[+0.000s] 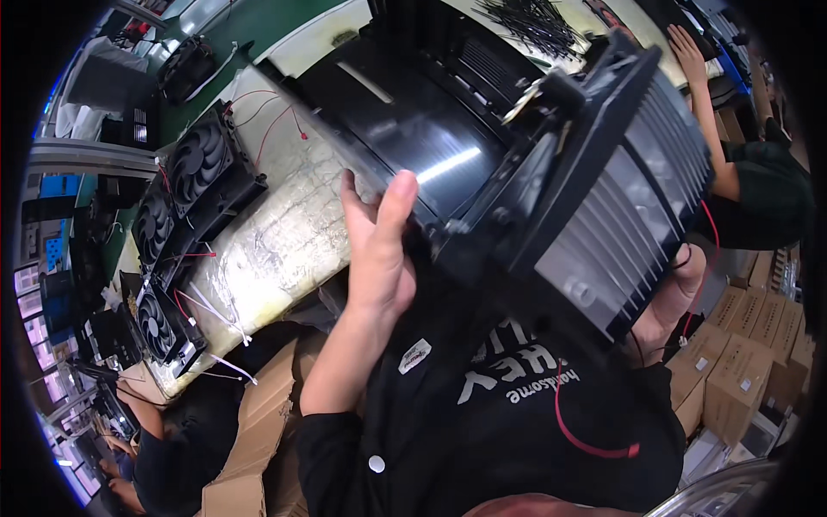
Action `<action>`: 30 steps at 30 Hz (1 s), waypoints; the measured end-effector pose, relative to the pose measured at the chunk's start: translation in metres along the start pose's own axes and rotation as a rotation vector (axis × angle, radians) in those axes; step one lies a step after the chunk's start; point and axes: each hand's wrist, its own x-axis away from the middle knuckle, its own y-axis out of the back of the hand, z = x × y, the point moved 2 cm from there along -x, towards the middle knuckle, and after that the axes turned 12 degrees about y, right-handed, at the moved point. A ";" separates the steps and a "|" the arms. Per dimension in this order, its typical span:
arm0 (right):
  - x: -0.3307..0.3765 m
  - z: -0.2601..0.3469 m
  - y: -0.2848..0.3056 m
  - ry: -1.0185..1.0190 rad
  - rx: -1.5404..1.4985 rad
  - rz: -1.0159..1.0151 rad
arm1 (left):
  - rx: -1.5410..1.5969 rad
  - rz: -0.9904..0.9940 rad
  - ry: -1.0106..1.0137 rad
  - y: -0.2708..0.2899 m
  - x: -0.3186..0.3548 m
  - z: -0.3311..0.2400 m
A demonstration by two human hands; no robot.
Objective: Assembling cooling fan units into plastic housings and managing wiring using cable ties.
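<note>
A large black metal equipment case (431, 146) is tilted up in front of my chest. Its inner face is shiny, and a slatted grey panel (620, 207) covers its lower right side. My left hand (383, 250) grips the case's near left edge, thumb up along it, with some fingers hidden. At the lower right corner of the slatted panel, my right hand (676, 297) supports the case from below; its fingers are partly hidden. Thin red wires hang by the right hand, and a red cable (573, 422) with a plug dangles before my shirt.
Black fans (200, 164) with loose wires lie on the worn pale table (301, 194) to the left. Black cable ties (530, 26) are heaped at the back. A co-worker's hand (687, 53) rests at the far right. Cardboard boxes (732, 370) are stacked at right; an open carton (254, 422) stands lower left.
</note>
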 end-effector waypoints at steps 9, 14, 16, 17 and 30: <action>-0.038 -0.079 -0.070 -0.344 -0.393 0.158 | 0.109 0.086 0.208 0.040 -0.084 -0.072; -0.072 -0.095 -0.059 -0.300 -0.243 -0.042 | 0.139 0.139 -0.055 0.042 -0.068 -0.055; -0.080 -0.097 -0.050 -0.261 -0.377 -0.067 | 0.176 0.120 -0.093 0.031 -0.059 -0.058; -0.083 -0.099 -0.050 -0.224 -0.301 -0.100 | 0.198 0.116 -0.087 0.030 -0.058 -0.057; -0.094 -0.108 -0.006 -0.102 -0.160 -0.092 | 0.243 0.046 0.134 0.041 -0.045 -0.044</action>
